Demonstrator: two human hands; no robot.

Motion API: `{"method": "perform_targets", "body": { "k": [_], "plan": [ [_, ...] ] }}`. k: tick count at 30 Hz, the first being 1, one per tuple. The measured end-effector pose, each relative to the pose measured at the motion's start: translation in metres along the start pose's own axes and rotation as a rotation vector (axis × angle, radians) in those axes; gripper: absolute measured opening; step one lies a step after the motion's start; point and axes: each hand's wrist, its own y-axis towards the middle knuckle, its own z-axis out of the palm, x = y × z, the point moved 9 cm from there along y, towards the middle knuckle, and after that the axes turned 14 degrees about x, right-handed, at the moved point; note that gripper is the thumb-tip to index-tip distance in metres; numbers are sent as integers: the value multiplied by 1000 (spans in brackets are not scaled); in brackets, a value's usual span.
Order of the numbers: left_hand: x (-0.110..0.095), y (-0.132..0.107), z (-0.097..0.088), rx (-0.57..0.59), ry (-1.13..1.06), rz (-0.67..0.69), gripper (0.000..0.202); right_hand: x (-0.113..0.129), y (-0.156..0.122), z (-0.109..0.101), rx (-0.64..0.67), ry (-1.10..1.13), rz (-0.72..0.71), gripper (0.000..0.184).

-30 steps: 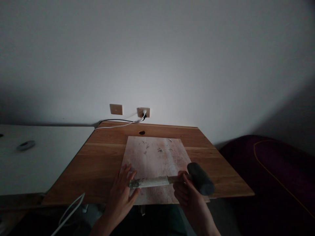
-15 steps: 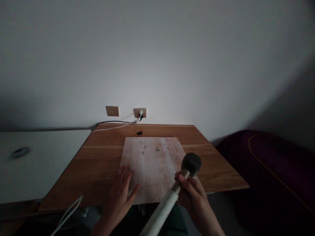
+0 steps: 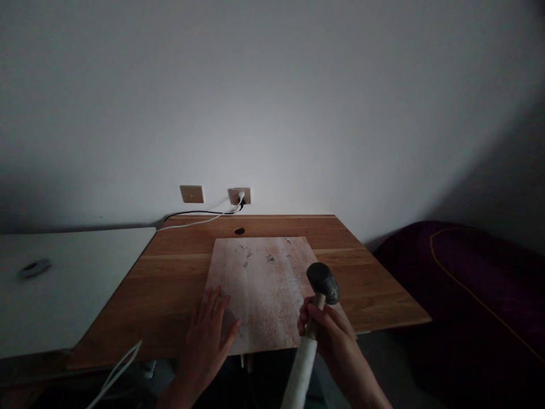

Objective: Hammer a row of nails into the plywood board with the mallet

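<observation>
In my right hand (image 3: 330, 335) is a mallet (image 3: 322, 282) with a dark head, gripped on the wooden handle just below that head. The handle's lower part is pale and slants down toward me, out of the picture. My left hand (image 3: 208, 335) lies with fingers stretched out over the near left edge of a pale, worn board (image 3: 259, 307). Several small, thin shards or gouges (image 3: 271, 258) show on the board's far half; they are too small to make out. The mallet head is above the board's right edge.
Under the board is a wooden table (image 3: 374, 284). On the left, a white tabletop (image 3: 97, 284) carries a grey ring-shaped object (image 3: 34, 268). Cables (image 3: 200, 220) run to a wall socket (image 3: 239, 196). A white cord (image 3: 117, 372) hangs at the lower left. Dark purple furniture (image 3: 477, 295) stands at the right.
The mallet has turned in my right hand: its head has shifted slightly left and its handle now stands steeper, the lower end further right. My left hand stays nearly in place.
</observation>
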Motion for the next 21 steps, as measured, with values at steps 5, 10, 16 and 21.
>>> {"method": "perform_targets", "body": {
  "k": [5, 10, 16, 21],
  "plan": [
    [-27, 19, -18, 1, 96, 93, 60, 1, -3, -19, -8, -144, 5, 54],
    [-66, 52, -3, 166, 88, 267, 58, -8, -10, -20, 130, -221, 63, 54],
    [-61, 68, 27, 257, 90, 245, 63, -34, -14, -38, 131, -459, 131, 57],
    [-55, 66, 31, 267, 82, 216, 67, -35, 4, -41, 144, -669, 148, 56]
  ]
}}
